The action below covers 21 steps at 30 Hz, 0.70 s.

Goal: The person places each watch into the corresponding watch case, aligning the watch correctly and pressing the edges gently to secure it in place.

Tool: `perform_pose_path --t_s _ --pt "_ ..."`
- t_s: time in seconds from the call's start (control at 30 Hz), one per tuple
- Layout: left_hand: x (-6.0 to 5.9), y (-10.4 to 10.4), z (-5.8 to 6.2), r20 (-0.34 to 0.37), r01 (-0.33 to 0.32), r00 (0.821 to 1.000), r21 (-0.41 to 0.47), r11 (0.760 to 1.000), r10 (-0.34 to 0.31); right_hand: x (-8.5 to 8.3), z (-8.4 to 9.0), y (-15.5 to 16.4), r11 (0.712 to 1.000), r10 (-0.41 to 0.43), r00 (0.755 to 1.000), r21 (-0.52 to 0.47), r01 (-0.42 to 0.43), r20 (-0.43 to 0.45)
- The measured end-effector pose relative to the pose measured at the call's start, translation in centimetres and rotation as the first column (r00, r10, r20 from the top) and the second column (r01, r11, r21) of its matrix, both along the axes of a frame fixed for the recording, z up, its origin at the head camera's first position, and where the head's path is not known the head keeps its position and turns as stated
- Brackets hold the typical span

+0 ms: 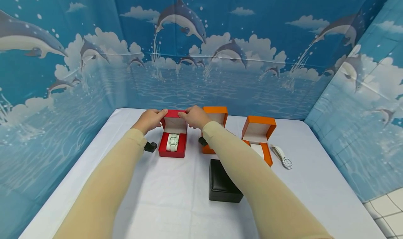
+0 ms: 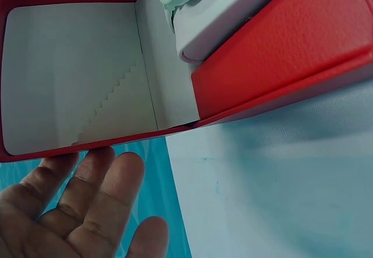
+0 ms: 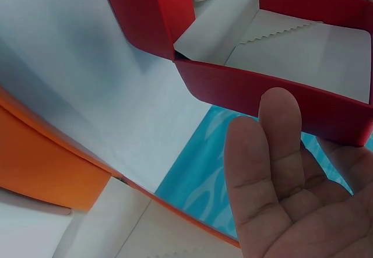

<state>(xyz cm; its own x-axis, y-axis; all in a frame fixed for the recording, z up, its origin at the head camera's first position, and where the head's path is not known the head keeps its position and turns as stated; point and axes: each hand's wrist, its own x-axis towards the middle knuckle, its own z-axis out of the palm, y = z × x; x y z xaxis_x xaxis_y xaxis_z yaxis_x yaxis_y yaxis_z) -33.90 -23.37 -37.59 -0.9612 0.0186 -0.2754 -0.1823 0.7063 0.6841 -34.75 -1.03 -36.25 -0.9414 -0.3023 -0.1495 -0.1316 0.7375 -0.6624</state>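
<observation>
A red watch box [image 1: 172,154] stands with its lid raised on the white-covered table. A pale-strapped watch [image 1: 173,141] sits on its white cushion inside. My left hand [image 1: 150,120] holds the lid's left side, thumb on the top edge and several fingertips [image 2: 125,170] against the side wall. At the lid's right side my right hand [image 1: 196,117] holds it too, thumb along the top edge. In the right wrist view, two fingers [image 3: 280,130] lie along the lid's outer wall. The white lining [image 2: 76,77] of the lid faces me.
Behind my right forearm an orange box [image 1: 217,109] stands open, partly hidden. Another open orange box [image 1: 259,120] is farther right, with a loose watch [image 1: 284,160] beside it. A closed black box [image 1: 221,183] lies nearer, partly under my right arm. Dolphin-print curtains [image 1: 201,81] border the table.
</observation>
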Motion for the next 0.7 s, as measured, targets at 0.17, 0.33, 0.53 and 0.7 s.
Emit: perform_pose_path --t_s 0.17,0.33,0.53,0.7 --pt "-0.03 0.00 -0.08 -0.003 -0.004 1.000 0.003 1.000 0.004 -0.13 -0.01 0.00 1.000 0.002 1.000 -0.018 -0.001 0.020" --pt "0.03 -0.01 -0.09 -0.009 -0.004 1.000 0.002 1.000 0.004 -0.08 0.01 0.05 1.000 0.000 1.000 -0.023 0.000 0.017" --pt "0.02 -0.10 -0.25 -0.014 -0.001 1.000 0.002 1.000 0.001 0.15 0.03 0.06 1.000 0.004 1.000 -0.013 -0.004 0.009" --pt "-0.01 -0.19 -0.42 -0.015 -0.001 1.000 0.007 1.000 0.001 0.32 0.17 0.03 1.000 0.006 1.000 -0.006 -0.006 0.007"
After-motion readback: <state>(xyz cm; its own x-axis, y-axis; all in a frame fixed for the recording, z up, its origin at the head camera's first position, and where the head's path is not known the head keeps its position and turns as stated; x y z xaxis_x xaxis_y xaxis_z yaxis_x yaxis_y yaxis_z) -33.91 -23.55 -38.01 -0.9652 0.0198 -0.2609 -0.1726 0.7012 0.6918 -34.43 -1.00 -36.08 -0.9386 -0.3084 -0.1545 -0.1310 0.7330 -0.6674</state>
